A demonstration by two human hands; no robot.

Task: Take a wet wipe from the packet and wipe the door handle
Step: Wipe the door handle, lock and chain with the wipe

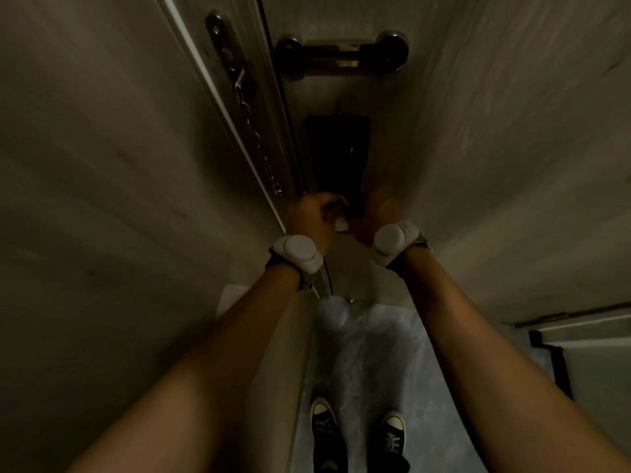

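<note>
Wipe (341,224) | left hand (309,221) fingers curled, seemingly pinching it | right hand (377,215) blurred, unclear

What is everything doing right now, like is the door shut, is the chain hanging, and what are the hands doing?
Door: looks shut against the frame.
Chain: hanging loose from its plate, not hooked across.
Bolt: too dark to tell if it is slid.
Left hand: curled, pinching something small and white.
Right hand: curled beside it; grip hidden.
White bit: between the hands, perhaps the wipe.
Shoes: standing flat on the floor.

Both hands (341,216) against dim door (478,131)
</note>
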